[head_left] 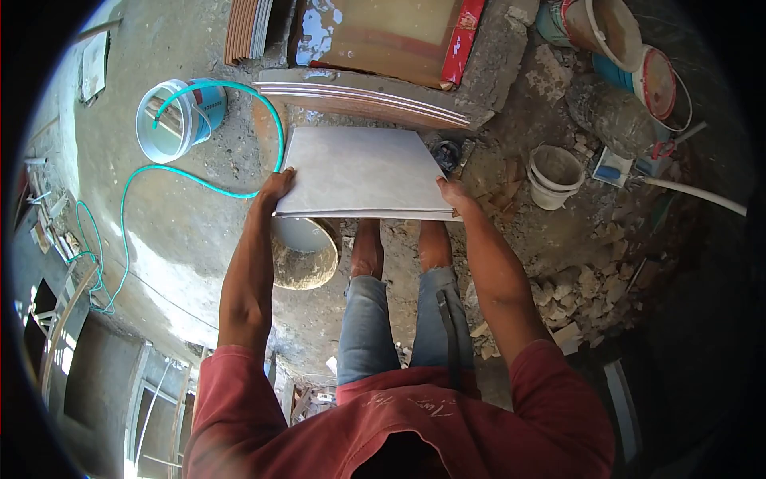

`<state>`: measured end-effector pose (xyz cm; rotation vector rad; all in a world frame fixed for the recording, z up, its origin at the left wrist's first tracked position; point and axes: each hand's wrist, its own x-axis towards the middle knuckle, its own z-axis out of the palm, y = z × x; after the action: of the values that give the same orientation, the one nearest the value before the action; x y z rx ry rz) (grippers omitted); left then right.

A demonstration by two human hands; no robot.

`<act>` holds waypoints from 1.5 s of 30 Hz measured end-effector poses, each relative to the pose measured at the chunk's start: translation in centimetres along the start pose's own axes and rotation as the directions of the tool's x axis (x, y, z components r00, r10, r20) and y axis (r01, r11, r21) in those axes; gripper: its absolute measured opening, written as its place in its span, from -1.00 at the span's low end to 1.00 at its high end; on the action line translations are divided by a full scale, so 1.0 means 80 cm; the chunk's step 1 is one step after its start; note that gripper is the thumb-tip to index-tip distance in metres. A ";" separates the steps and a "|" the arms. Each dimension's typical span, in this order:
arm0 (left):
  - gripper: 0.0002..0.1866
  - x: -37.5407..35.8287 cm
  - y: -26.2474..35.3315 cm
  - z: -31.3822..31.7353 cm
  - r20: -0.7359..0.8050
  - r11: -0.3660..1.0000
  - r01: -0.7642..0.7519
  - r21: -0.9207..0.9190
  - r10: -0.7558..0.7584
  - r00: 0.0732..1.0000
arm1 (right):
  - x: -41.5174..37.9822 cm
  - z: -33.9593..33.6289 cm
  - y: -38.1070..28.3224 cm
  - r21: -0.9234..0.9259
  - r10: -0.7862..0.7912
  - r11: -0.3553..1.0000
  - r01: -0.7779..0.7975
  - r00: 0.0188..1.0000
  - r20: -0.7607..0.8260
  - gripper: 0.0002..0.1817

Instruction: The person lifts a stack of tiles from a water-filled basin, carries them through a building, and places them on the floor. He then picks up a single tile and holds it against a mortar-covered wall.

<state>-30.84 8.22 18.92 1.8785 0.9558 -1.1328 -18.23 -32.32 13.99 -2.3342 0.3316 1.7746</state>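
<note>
Both my hands hold a large pale grey tile (359, 168) out in front of my legs. Its near edge shows a double line, as of more than one tile stacked together. My left hand (277, 185) is closed around the left edge near the front corner. On the opposite side my right hand (455, 194) grips the right edge by the near corner. Just beyond the far edge, more tiles (363, 102) stand on edge against a low cement wall. Part of a round bucket (307, 267) with a crusted rim shows below the tile's left side.
A basin of murky water (383, 40) lies behind the wall. On the left, a teal hose (279, 120) runs from a white bucket (148, 132) across the floor. Stacked pails (554, 180), other buckets (602, 36) and broken rubble (586, 295) are at the right.
</note>
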 end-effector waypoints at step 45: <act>-0.45 0.110 0.030 -0.090 0.175 0.983 -0.002 0.185 -0.031 0.984 | -0.040 -0.038 -0.063 0.862 0.037 0.430 -0.270 0.959 0.282 -0.60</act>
<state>-23.11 15.33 13.81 1.8784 0.7885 -1.4134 -14.83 -28.19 17.97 -1.3183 1.1620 1.3313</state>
